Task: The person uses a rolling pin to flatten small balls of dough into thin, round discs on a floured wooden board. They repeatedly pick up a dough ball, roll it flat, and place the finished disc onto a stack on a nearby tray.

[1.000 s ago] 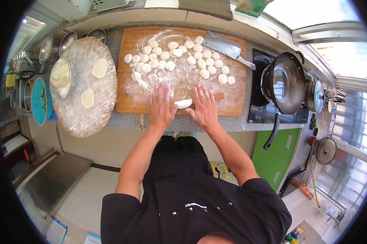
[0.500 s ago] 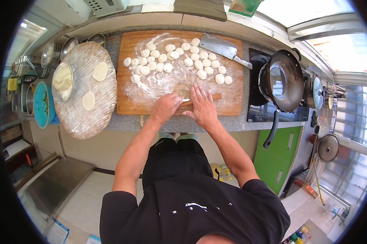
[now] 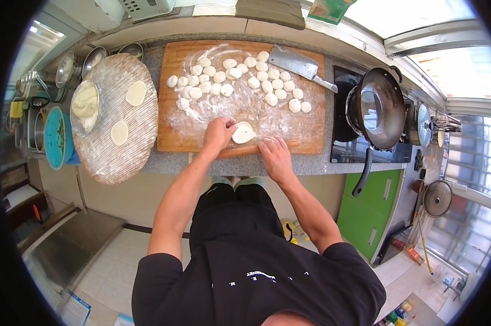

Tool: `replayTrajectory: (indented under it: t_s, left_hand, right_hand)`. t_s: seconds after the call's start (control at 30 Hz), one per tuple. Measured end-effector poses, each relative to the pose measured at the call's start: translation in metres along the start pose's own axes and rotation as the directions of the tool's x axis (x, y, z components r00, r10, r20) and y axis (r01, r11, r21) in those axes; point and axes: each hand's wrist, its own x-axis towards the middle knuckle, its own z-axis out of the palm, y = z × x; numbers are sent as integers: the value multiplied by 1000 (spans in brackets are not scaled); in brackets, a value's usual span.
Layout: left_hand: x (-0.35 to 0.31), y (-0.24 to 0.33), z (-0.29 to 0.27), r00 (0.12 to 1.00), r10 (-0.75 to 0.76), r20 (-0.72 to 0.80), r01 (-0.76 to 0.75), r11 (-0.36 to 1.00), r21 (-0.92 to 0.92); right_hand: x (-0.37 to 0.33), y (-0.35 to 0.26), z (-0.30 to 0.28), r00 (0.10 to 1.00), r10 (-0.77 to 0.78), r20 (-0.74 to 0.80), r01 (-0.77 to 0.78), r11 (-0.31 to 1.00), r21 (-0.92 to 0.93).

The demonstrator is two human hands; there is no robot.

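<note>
My left hand (image 3: 220, 132) pinches the left edge of a round dough wrapper (image 3: 242, 133) near the front of the floured wooden board (image 3: 172, 140). My right hand (image 3: 276, 156) is curled over a wooden rolling pin (image 3: 240, 151), which lies along the board's front edge, just nearer to me than the wrapper. Farther back on the board sit many small floured dough pieces (image 3: 215, 88). To the left, two rolled wrappers (image 3: 119, 133) lie on a round, ridged tray (image 3: 107, 163), beside a clear bowl of pale dough (image 3: 85, 103).
A cleaver (image 3: 294, 62) rests at the board's back right corner, its handle over the edge. Right of the board, a wok (image 3: 384, 111) stands on the black hob, its handle (image 3: 362, 173) jutting toward me. A turquoise basin (image 3: 55, 139) stands at far left.
The rolling pin has come toward me, off the wrapper, which now shows flat. My right hand has gone from lying flat on the pin to curling around it.
</note>
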Motion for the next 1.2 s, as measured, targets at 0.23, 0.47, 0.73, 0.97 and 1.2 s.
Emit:
replayTrajectory:
  t_s: [0.23,0.47,0.73,0.97,1.2]
  left_hand:
    - [-13,5,-20,952,74,-295,-19,982,186]
    - [-49,-14,-5,883,293,-367,-23,808,589]
    - [11,-3,-37,785,351,-510,28,803,596]
    - [-12,1,-27,961,252,-113,-192,902,386]
    - [-2,36,-3,980,198,-38,-153,854,497]
  right_hand:
    - [23,5,-9,999,40,2,-40,997,64]
    - [63,9,9,992,-64,111,64,998,2]
    - [148,11,23,985,28,168,5,981,-193]
    - [84,7,16,988,4,155,13,994,-108]
    - [43,22,8,991,-126,36,125,992,31]
